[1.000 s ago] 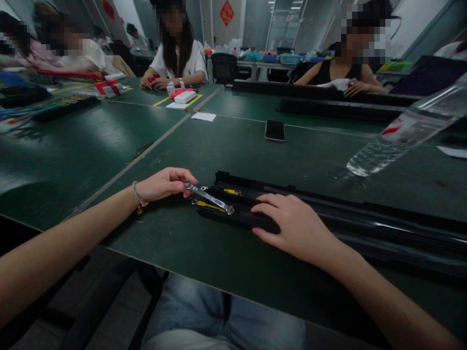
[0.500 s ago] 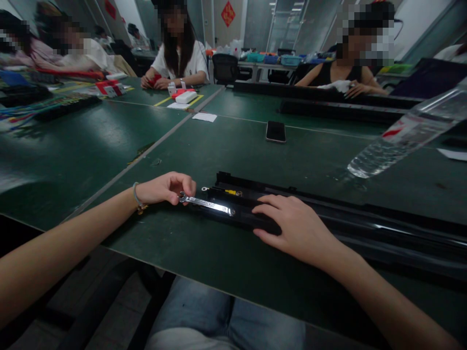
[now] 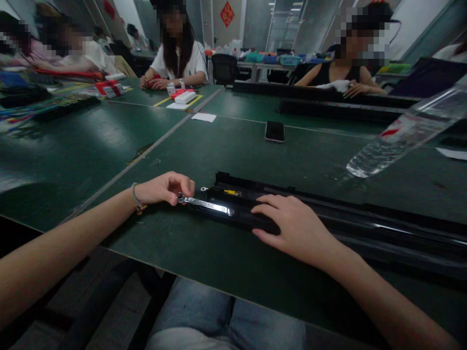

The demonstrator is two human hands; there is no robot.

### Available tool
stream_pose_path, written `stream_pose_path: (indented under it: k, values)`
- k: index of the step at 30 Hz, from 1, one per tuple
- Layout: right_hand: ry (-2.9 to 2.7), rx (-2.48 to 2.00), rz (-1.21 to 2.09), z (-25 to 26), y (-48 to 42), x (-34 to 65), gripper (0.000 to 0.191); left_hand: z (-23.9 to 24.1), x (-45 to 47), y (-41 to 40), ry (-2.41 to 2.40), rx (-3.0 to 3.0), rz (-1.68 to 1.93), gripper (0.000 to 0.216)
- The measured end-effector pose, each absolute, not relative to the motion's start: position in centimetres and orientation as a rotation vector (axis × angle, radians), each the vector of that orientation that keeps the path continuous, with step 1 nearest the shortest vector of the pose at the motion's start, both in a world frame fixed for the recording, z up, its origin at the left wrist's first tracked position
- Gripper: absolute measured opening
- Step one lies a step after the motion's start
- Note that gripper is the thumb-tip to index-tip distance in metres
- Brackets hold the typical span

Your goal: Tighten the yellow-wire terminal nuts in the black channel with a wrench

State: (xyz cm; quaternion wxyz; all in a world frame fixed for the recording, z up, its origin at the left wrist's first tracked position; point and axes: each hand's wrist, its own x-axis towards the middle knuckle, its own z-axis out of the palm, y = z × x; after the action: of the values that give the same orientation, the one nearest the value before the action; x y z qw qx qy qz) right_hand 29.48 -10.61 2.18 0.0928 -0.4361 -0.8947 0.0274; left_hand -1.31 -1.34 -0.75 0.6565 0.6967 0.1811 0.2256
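My left hand [image 3: 164, 188] pinches the near end of a small silver wrench [image 3: 206, 204], whose far end rests on the left end of a long black rail [image 3: 365, 226] lying across the green table [image 3: 237, 150]. A yellow wire terminal [image 3: 230, 192] sits inside the rail end. My right hand [image 3: 292, 226] lies palm down on the rail just right of the wrench, fingers stretched out and together, pressing on it.
A black phone [image 3: 275, 131] lies farther back. A clear water bottle [image 3: 404, 133] stands at the right. A white paper slip [image 3: 204, 117] lies near the table seam. Other people sit across the tables, with more black rails [image 3: 328, 104] and red-white parts [image 3: 182, 95].
My left hand swung the wrench's handle end down towards me, from a slanted line to nearly level. The lower yellow wire is now covered. My right hand stayed put.
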Motion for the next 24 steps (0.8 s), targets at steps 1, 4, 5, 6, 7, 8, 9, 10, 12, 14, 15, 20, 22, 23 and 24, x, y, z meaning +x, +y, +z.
stream_pose_path:
  k: [1, 4, 5, 6, 7, 8, 9, 10, 12, 14, 15, 20, 22, 23, 24]
  values:
    - [-2.656, -1.294, 0.078, 2.16, -10.6, 29.48, 0.032, -0.83, -1.35, -1.28, 0.404, 1.585, 0.524, 0.022]
    - [-2.655, -1.288, 0.068, 2.12, -10.6, 29.49, 0.031, -1.02, -1.45, -1.12, 0.41, 1.602, 0.56, 0.022]
    - [-2.656, -1.287, 0.067, 2.11, -10.6, 29.5, 0.031, -1.07, -1.46, -1.09, 0.421, 1.607, 0.573, 0.022]
    - [-2.654, -1.287, 0.067, 2.1, -10.6, 29.51, 0.032, -1.1, -1.47, -1.07, 0.434, 1.614, 0.588, 0.022]
    - [-2.652, -1.287, 0.067, 2.09, -10.59, 29.52, 0.032, -1.13, -1.48, -1.06, 0.447, 1.619, 0.604, 0.021]
    - [-2.651, -1.287, 0.067, 2.07, -10.59, 29.53, 0.032, -1.16, -1.48, -1.05, 0.46, 1.624, 0.623, 0.021]
    - [-2.649, -1.287, 0.067, 2.06, -10.57, 29.54, 0.032, -1.19, -1.48, -1.04, 0.475, 1.63, 0.642, 0.021]
    - [-2.649, -1.286, 0.067, 2.04, -10.55, 29.55, 0.032, -1.23, -1.48, -1.03, 0.49, 1.634, 0.658, 0.021]
    - [-2.65, -1.282, 0.065, 1.98, -10.52, 29.56, 0.032, -1.28, -1.48, -1.0, 0.539, 1.636, 0.688, 0.021]
    - [-2.65, -1.28, 0.066, 1.93, -10.52, 29.56, 0.032, -1.29, -1.49, -0.98, 0.6, 1.641, 0.717, 0.021]
    - [-2.65, -1.28, 0.067, 1.91, -10.53, 29.56, 0.032, -1.27, -1.49, -0.99, 0.63, 1.645, 0.731, 0.021]
    - [-2.646, -1.281, 0.062, 1.92, -10.62, 29.58, 0.032, -1.17, -1.47, -1.14, 0.727, 1.684, 0.769, 0.019]
    - [-2.646, -1.281, 0.065, 1.96, -10.64, 29.59, 0.031, -1.19, -1.47, -1.2, 0.764, 1.699, 0.769, 0.019]
    - [-2.647, -1.283, 0.066, 1.98, -10.63, 29.58, 0.031, -1.21, -1.47, -1.23, 0.788, 1.705, 0.765, 0.02]
    - [-2.648, -1.285, 0.067, 1.99, -10.63, 29.58, 0.031, -1.22, -1.46, -1.25, 0.815, 1.712, 0.76, 0.021]
